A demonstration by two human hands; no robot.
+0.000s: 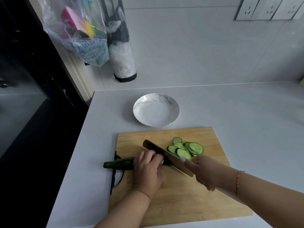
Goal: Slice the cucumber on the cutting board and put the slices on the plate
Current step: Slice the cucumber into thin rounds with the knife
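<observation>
A dark green cucumber [119, 163] lies across the left edge of the wooden cutting board [189, 199], its left end sticking out past the board. My left hand [148, 170] grips its right part with curled fingers. My right hand [204, 171] holds the handle of a broad knife [166, 155], whose blade stands on the cucumber right beside my left fingers. Several cut slices [185, 148] lie in a pile on the board just behind the blade. The white plate [156, 110] sits beyond the board with nothing on it.
The white counter ends in a drop along the left, close to the cucumber's free end. A black handle [115, 175] sticks out at the board's left side. Plastic bags [85, 38] hang on the wall at the back left. Wall sockets [269, 9] sit top right.
</observation>
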